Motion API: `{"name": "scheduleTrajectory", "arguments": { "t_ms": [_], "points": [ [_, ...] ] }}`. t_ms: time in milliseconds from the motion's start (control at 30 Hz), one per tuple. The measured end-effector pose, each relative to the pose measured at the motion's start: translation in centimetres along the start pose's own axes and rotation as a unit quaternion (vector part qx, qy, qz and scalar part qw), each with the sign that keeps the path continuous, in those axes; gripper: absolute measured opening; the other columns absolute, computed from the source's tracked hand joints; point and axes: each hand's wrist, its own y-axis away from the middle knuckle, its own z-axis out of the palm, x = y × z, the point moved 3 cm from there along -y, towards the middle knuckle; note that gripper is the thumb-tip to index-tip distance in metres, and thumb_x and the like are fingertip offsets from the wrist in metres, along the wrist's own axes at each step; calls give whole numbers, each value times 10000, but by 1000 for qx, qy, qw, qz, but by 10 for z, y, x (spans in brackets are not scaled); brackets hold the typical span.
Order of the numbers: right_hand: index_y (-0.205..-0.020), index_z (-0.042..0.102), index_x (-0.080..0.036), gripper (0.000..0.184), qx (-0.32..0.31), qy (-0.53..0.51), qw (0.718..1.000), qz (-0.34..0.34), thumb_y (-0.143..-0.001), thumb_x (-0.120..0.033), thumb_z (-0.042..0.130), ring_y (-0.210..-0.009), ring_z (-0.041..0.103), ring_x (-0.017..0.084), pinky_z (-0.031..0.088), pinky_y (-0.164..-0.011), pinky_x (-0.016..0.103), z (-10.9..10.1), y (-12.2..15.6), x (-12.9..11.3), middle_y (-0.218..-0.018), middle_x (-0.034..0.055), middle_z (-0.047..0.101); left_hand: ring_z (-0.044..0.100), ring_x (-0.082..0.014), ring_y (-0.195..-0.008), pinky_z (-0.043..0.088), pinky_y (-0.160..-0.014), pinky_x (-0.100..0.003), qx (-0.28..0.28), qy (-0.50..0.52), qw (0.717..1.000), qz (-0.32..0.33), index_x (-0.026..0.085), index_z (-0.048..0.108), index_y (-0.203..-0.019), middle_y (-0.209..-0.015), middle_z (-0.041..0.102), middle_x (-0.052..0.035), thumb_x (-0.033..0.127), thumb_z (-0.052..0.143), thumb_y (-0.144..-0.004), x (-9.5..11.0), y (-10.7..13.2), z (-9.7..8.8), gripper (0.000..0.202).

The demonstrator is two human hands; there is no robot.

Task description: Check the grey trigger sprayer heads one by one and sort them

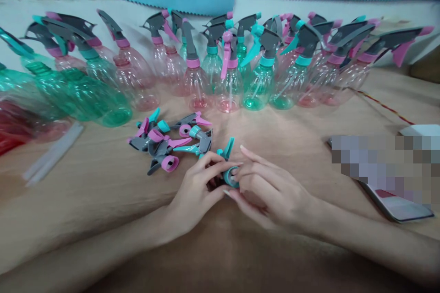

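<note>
Head view, lower centre of frame: both hands meet over one teal-and-grey spray head [229, 175], held just above the table [292, 132]. Left hand [195, 187] pinches it between thumb and forefinger from the left side; right hand [271, 192] closes its fingertips on the teal collar from the right, index finger stretched out over the top. The teal trigger pokes up between the two hands. Whether a dip tube hangs from the collar I cannot tell; the fingers cover the underside. Just left of and above the hands, a loose pile of trigger heads [172, 142], pink and teal on grey, lies on the table. Along the upper half of the frame stands a row of capped bottles [227, 87], clear pink and green, upright in the middle. At the left edge, green bottles [85, 96] lie tipped over, with pale thin tubes [55, 153] beside them. A flat device [398, 201] sits at right, partly blurred. Judgement on handling: the grip looks best kept on the collar rather than the trigger, one hand steadying the grey body while the other works the ring, with the part held low over the table so a slip costs nothing.
</note>
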Motion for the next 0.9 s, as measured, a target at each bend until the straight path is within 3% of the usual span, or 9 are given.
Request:
{"name": "scheduleTrajectory", "arguments": {
  "t_ms": [200,467,733,900],
  "points": [
    [-733,559,-128,65,30,29,999,-25,-795,-117,578,-777,640,181,478,-964,492,7,8,-7,-745,82,667,545,-171,-950,497,-791,-296,-23,12,1000,8,231,601,-1123,-1054,535,-36,136,561,-849,0,-1,0,293],
    [-665,555,-141,144,30,67,997,-33,-805,-108,570,-679,610,163,470,-967,501,11,9,-8,-650,45,623,543,-157,-915,495,-783,-289,-66,3,997,40,236,574,-1166,-1064,524,-40,118,565,-846,1,-1,1,341],
    [-682,495,-152,133,49,24,998,-14,-784,-120,574,-751,580,166,493,-914,532,14,16,-3,-737,58,556,550,-157,-920,498,-761,-272,-55,19,998,25,223,584,-1125,-1059,523,-35,121,581,-840,1,-1,2,303],
    [-699,464,-173,147,69,3,997,-22,-775,-111,574,-721,528,146,544,-837,489,17,17,-1,-733,32,508,555,-137,-865,504,-728,-258,-64,30,997,37,189,587,-1117,-1071,520,-45,92,589,-827,2,-1,3,305]
  ]
}}
